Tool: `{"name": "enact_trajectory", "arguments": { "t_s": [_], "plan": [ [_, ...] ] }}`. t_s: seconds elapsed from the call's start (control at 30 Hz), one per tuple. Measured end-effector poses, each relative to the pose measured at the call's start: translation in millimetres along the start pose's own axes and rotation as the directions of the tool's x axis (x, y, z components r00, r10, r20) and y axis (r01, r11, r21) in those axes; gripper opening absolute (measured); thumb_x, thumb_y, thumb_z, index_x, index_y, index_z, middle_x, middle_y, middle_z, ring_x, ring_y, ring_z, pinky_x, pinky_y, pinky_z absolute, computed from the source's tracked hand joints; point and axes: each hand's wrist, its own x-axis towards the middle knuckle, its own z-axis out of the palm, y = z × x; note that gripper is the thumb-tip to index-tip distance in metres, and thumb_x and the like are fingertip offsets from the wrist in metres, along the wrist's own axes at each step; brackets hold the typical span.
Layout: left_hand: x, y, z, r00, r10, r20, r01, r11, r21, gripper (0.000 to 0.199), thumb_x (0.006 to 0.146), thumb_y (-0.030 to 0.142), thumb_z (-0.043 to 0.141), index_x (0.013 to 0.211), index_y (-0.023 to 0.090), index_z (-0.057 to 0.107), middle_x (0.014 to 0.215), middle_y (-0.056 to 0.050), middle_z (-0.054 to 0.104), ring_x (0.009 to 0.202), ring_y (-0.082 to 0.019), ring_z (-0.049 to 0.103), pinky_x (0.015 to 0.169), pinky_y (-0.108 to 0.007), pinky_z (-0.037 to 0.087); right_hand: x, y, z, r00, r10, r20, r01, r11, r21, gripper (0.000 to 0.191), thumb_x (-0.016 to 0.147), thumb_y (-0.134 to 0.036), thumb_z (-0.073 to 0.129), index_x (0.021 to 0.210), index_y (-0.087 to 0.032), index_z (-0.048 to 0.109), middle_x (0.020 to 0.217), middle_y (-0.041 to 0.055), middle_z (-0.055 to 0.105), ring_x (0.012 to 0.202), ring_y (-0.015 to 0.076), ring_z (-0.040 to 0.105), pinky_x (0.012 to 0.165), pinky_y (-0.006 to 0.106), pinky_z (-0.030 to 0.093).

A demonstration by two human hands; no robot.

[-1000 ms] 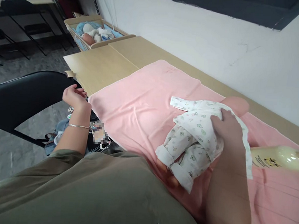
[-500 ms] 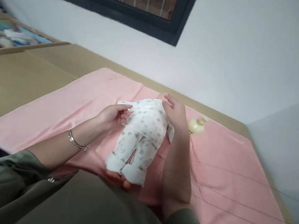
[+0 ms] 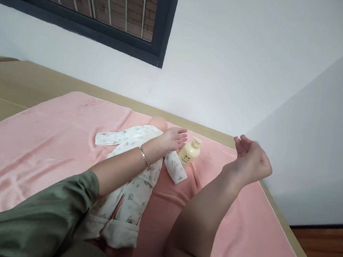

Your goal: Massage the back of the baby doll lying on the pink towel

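Doll (image 3: pixel 153 176) in white, patterned clothes is lying on a pink cloth (image 3: pixel 55 147) that is covering much of the table (image 3: pixel 36 79), its rounded head (image 3: pixel 158 123) pointing toward the wall (image 3: pixel 211 68). One sleeve (image 3: pixel 109 138) is stretching out to the left, and the other (image 3: pixel 176 168) is resting just beside a pale yellow pump bottle (image 3: pixel 189 152), which appears to be standing upright. Its trousers are ending in folded cuffs (image 3: pixel 120 233) near the person's body. The left hand (image 3: pixel 173 139) is extending its fingers, wide and loose, above the doll's shoulder, near the bottle; whether it is touching either, one cannot tell. A bracelet (image 3: pixel 143 156) is circling that wrist, and the forearm is crossing in front of the doll's body. The right hand (image 3: pixel 250 159) is hanging above the cloth's far right edge, well apart from the doll, its fingers loosely curling and parted.
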Motion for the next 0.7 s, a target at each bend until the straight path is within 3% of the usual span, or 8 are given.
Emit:
{"name": "enact_trajectory", "arguments": {
  "t_s": [0.1, 0.27, 0.33, 0.4, 0.5, 0.6, 0.7],
  "plan": [
    [0, -2, 12.8, 1.0, -0.021, 0.017, 0.021, 1.0, -0.023, 0.048, 0.099, 0.024, 0.04, 0.144, 0.013, 0.056, 0.158, -0.016, 0.052, 0.153, -0.021, 0.047, 0.131, -0.031, 0.038, 4, 0, -3, 0.999, 0.029, 0.022, -0.026, 0.993, -0.111, 0.019, 0.083, -0.036, 0.053, 0.077, -0.021, 0.064, 0.088, 0.0033, 0.074, 0.082, 0.0193, 0.078, 0.099, 0.042, 0.068],
    [-20, -3, 18.6, 0.998, -0.034, 0.049, 0.037, 0.998, -0.056, 0.059, 0.102, 0.028, 0.03, 0.155, 0.006, 0.042, 0.165, -0.018, 0.043, 0.158, -0.022, 0.04, 0.135, -0.032, 0.03, 5, 4, -2, 0.947, 0.102, 0.304, 0.032, 0.913, -0.407, 0.041, 0.082, -0.028, 0.038, 0.116, -0.02, 0.058, 0.137, 0.0112, 0.066, 0.11, 0.0196, 0.077, 0.113, 0.041, 0.059],
    [-26, -1, 17.3, 0.996, -0.042, 0.074, 0.047, 0.996, -0.073, 0.062, 0.102, 0.031, 0.029, 0.158, 0.005, 0.038, 0.167, -0.018, 0.041, 0.157, -0.022, 0.04, 0.135, -0.032, 0.032, 1, 7, 2, 0.876, 0.136, 0.462, 0.13, 0.857, -0.499, 0.058, 0.08, -0.025, 0.037, 0.136, -0.021, 0.052, 0.151, 0.0091, 0.058, 0.128, 0.019, 0.069, 0.12, 0.042, 0.053],
    [-26, -1, 15.7, 0.993, -0.049, 0.108, 0.058, 0.994, -0.089, 0.065, 0.103, 0.034, 0.029, 0.16, 0.004, 0.034, 0.169, -0.018, 0.037, 0.159, -0.023, 0.037, 0.135, -0.033, 0.03, -6, 10, 8, 0.754, 0.224, 0.617, 0.24, 0.781, -0.577, 0.066, 0.085, -0.027, 0.035, 0.149, -0.025, 0.046, 0.159, 0.0055, 0.051, 0.145, 0.019, 0.056, 0.126, 0.043, 0.047],
    [-22, -1, 13.8, 0.988, -0.048, 0.144, 0.065, 0.991, -0.116, 0.068, 0.104, 0.039, 0.029, 0.16, 0.002, 0.032, 0.167, -0.02, 0.04, 0.158, -0.024, 0.039, 0.134, -0.033, 0.032, -19, 18, 21, 0.585, 0.46, 0.668, 0.401, 0.551, -0.731, 0.067, 0.095, -0.036, 0.032, 0.16, -0.023, 0.04, 0.17, 0.0065, 0.036, 0.163, 0.0255, 0.028, 0.134, 0.055, 0.031],
    [-18, 0, 10.8, 0.98, -0.049, 0.193, 0.081, 0.984, -0.158, 0.067, 0.104, 0.042, 0.028, 0.158, 0.001, 0.035, 0.157, -0.023, 0.052, 0.146, -0.024, 0.055, 0.123, -0.031, 0.049, -31, 30, 34, 0.509, 0.611, 0.607, 0.578, 0.28, -0.766, 0.073, 0.101, -0.049, 0.027, 0.165, -0.014, 0.03, 0.175, 0.017, 0.017, 0.167, 0.0333, 0.006, 0.131, 0.073, 0.011],
    [-18, 5, 3.3, 0.97, -0.038, 0.241, 0.078, 0.984, -0.162, 0.067, 0.104, 0.041, 0.03, 0.158, 0.001, 0.034, 0.156, -0.025, 0.052, 0.142, -0.023, 0.059, 0.116, -0.03, 0.054, -38, 39, 41, 0.47, 0.642, 0.606, 0.643, 0.222, -0.733, 0.082, 0.102, -0.06, 0.024, 0.168, -0.01, 0.019, 0.176, 0.0217, 0.0, 0.168, 0.0313, 0.006, 0.13, 0.073, 0.004]
  ]
}}
